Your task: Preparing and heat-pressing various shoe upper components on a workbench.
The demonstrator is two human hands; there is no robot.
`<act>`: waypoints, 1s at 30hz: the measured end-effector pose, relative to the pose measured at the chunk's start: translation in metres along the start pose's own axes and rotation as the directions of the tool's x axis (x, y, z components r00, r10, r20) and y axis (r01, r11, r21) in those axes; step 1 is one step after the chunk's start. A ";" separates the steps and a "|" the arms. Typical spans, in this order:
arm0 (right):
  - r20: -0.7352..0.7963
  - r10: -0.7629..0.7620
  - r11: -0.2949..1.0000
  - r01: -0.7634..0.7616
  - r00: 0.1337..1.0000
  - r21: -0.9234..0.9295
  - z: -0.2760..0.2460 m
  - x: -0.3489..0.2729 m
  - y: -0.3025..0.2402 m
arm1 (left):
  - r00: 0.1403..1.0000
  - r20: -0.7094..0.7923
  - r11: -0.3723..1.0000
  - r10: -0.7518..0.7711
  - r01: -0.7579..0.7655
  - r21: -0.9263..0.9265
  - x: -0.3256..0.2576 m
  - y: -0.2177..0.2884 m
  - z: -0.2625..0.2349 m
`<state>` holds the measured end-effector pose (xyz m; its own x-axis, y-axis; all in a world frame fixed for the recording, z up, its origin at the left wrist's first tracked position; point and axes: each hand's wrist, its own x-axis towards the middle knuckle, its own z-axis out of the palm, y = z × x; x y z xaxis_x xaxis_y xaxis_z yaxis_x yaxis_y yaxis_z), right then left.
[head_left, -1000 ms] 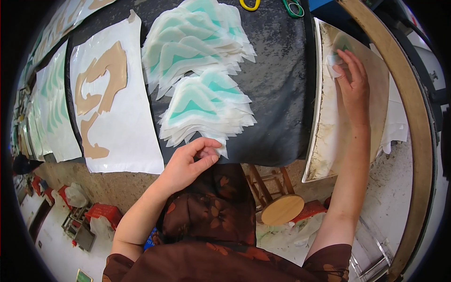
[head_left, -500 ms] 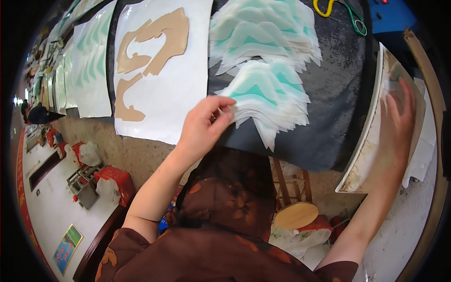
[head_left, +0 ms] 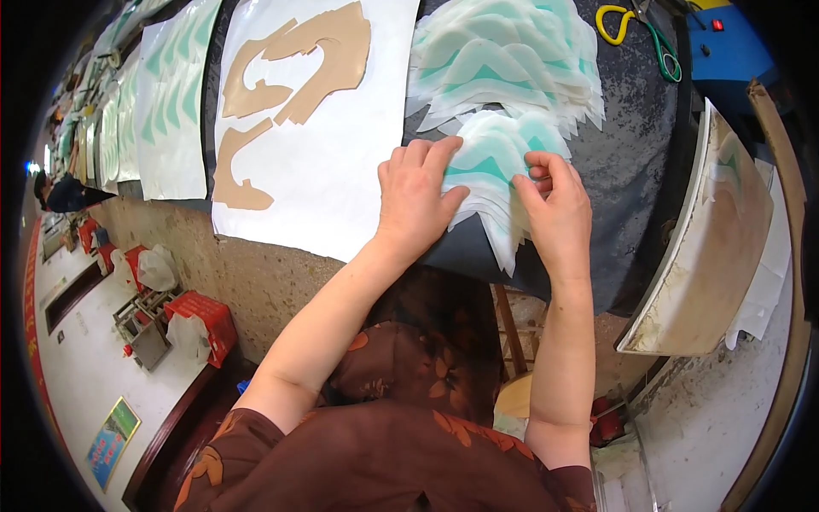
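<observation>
A small stack of white translucent cut pieces with teal wave shapes lies near the front edge of the dark table top. My left hand rests flat on the stack's left side, fingers spread over it. My right hand pinches the top piece at the stack's right side with thumb and fingers. A bigger fanned pile of the same pieces lies just behind.
A white sheet with tan cut-out shapes lies to the left, with more teal-patterned sheets beyond. Yellow and green scissors lie at the back. A stained tilted board stands at the right. Red crates sit on the floor.
My right hand left the board at the right and came over to the small stack. The left hand slid further onto the stack. The view shifted right.
</observation>
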<state>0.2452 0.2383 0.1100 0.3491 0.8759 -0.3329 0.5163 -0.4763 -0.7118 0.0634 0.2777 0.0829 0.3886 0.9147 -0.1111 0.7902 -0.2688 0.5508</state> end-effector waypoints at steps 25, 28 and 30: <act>-0.110 0.148 0.868 -0.076 0.983 0.491 -0.234 -0.071 0.078 | 0.931 0.334 0.843 -0.145 0.293 -0.451 -0.013 -0.022 -0.072; -0.116 0.246 0.898 -0.181 0.962 0.401 -0.267 -0.048 0.119 | 0.894 0.405 0.799 -0.193 0.383 -0.464 -0.015 -0.011 -0.063; -0.102 0.254 0.952 -0.230 0.962 0.200 -0.282 -0.032 0.134 | 0.901 0.414 0.826 -0.134 0.332 -0.456 -0.014 -0.006 -0.055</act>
<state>0.5236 0.1246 0.1993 0.5466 0.7138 -0.4379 0.2547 -0.6398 -0.7251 0.0269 0.2828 0.1269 0.4405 0.7349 -0.5157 0.5652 0.2193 0.7953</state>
